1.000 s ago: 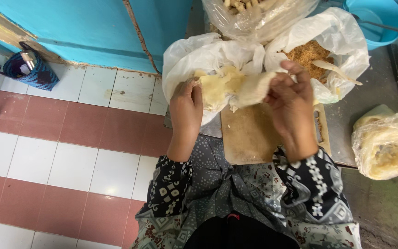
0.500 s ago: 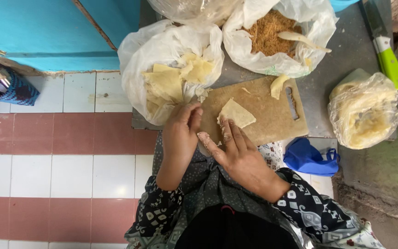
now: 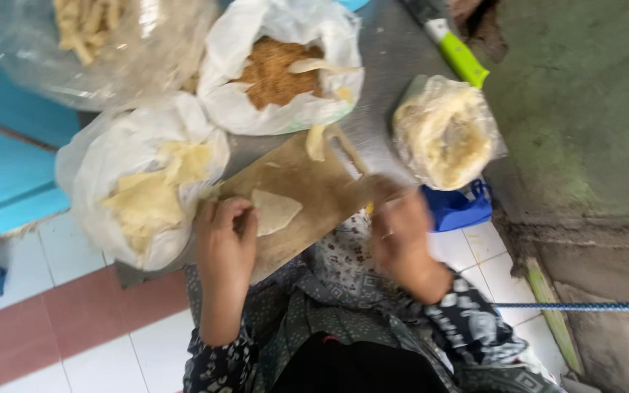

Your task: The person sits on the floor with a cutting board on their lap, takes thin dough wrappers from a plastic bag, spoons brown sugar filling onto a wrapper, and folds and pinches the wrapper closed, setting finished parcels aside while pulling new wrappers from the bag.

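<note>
We see a wooden cutting board (image 3: 307, 196) on a grey metal table (image 3: 387, 65), and we place everything by that board. On its middle lies a pale, flat dough wrapper (image 3: 277, 209). The left hand (image 3: 226, 244) rests on the board's near left edge, its fingertips curled and touching the wrapper's left rim. The right hand (image 3: 400, 231) is at the board's right corner, well apart from the left; it is blurred, so we cannot tell whether it grips anything. Left of the board sits a white plastic bag of pale wrappers (image 3: 147, 193). Beyond the board's far edge is a white bag of brown crumb filling (image 3: 278, 69), and further left a clear bag of pale sticks (image 3: 89, 36). To the right of the board lies a clear bag of yellowish dough (image 3: 445, 131), with a blue bag (image 3: 460, 207) just below it and a green-handled knife (image 3: 456, 51) beyond it.
</note>
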### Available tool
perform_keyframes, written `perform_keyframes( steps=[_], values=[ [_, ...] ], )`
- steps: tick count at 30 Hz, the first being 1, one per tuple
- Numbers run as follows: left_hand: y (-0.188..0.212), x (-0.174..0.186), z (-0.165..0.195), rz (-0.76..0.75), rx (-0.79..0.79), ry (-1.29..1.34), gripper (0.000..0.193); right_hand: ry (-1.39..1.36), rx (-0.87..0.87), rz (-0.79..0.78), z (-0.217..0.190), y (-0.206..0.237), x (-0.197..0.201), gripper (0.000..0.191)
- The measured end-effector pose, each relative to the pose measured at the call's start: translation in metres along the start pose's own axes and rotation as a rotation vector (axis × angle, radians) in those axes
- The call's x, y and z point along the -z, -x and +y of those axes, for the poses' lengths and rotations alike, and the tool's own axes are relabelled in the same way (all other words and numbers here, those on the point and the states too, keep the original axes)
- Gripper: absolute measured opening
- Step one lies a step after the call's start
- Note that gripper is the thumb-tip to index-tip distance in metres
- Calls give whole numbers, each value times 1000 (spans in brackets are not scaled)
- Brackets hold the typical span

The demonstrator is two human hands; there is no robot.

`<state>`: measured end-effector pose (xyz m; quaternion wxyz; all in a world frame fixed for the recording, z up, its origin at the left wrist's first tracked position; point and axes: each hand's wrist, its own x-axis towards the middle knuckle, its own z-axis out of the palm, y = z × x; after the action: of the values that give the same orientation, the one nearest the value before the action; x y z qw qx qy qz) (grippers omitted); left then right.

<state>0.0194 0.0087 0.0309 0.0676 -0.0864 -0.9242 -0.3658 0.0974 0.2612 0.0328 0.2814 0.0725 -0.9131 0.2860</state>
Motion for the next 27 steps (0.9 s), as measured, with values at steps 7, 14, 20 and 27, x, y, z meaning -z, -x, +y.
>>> perform_keyframes(
  steps=[7,14,20,27],
  values=[
    [4,-15,13,101,-190,-173,11,589,-240,-201,119,-28,65,27],
    [5,-22,21,67,-11,-8,26,417,-247,-351,120,-21,78,21],
    [3,-23,30,108,-98,-50,38,43,-167,-443,129,-26,95,36],
    [6,-34,29,-40,55,609,40,-163,-106,-425,154,-27,93,32]
  ],
)
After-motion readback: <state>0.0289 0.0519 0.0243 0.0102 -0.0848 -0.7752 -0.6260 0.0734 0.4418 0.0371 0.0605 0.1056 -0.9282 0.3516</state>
